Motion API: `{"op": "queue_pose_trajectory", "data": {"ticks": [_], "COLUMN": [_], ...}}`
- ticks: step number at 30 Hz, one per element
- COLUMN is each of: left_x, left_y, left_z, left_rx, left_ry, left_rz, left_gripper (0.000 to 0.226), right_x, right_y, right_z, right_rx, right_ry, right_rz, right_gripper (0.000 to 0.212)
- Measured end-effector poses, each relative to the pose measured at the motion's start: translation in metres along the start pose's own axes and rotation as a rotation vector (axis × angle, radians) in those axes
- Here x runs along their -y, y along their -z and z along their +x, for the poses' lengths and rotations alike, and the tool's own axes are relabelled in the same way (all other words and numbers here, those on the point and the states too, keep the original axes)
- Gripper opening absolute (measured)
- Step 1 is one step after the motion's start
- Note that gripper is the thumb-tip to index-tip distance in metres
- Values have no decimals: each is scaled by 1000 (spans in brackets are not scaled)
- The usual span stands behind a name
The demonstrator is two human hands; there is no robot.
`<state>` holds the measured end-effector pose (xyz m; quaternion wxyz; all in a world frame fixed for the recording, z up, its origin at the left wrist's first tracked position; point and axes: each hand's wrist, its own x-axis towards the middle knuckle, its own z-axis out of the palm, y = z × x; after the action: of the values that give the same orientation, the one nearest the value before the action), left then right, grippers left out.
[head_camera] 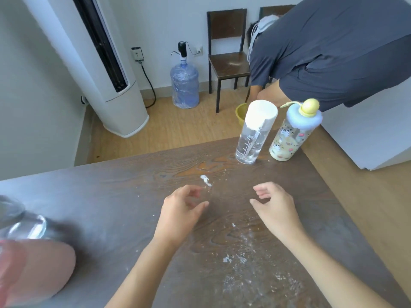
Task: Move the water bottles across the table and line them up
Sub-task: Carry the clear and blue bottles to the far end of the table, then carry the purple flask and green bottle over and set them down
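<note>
Two bottles stand side by side near the far right edge of the dark wooden table (124,196). The clear bottle (250,143) has a white cap; the patterned cream bottle (287,143) to its right has a pale blue lid and a yellow knob. At the near left edge, very close and blurred, are a pink bottle (37,270) and a clear one (20,223). My left hand (180,214) and my right hand (273,210) hover over the table's middle, fingers apart and curled, holding nothing, well short of the far bottles.
White crumbs and smears (205,180) dot the tabletop. Beyond the table a person in a dark shirt (329,50) bends over a yellow basin (241,113). Two chairs (226,54), a large water jug (184,85) and a white standing air conditioner (115,85) stand on the floor.
</note>
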<state>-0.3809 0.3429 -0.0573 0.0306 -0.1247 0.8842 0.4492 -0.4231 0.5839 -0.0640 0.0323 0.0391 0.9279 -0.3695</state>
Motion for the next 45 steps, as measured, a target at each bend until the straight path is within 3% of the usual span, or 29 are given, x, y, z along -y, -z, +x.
{"op": "queue_pose_trajectory", "data": {"ticks": [4,13,20,23,25,27,29,33,38,45], "left_x": [55,158,232,264,283,302,324,352,365,351], "left_y": [51,152,217,246,268,290,310,348,368,362], "left_z": [-70,-210,-261,-276,-285,-293,-297,-294,-280,-287], "left_rx": [-75,-184,-326,-460,-613,-770,-876,-992,-1025,-1023], "left_ry": [87,285,372,471,602,743,812,732,526,458], "left_rz": [79,-5,45,54,34,2,-9,-5,-62,-232], "left_gripper": [22,11,18,24,17,14,38,73,55,57], "right_x": [60,171,224,245,263,285,305,332,345,343], "right_y": [-57,-173,-228,-255,-276,-297,-318,-352,-375,-384], "right_z": [-57,-181,-261,-295,-310,-318,-321,-319,-313,-305], "right_rx": [178,494,604,709,734,716,651,489,324,256], "right_ry": [126,325,382,433,465,461,449,334,309,347], "right_rz": [25,0,-29,-10,-2,-1,-4,74,190,207], "right_gripper": [25,26,18,28,45,61,66,64,71,49]}}
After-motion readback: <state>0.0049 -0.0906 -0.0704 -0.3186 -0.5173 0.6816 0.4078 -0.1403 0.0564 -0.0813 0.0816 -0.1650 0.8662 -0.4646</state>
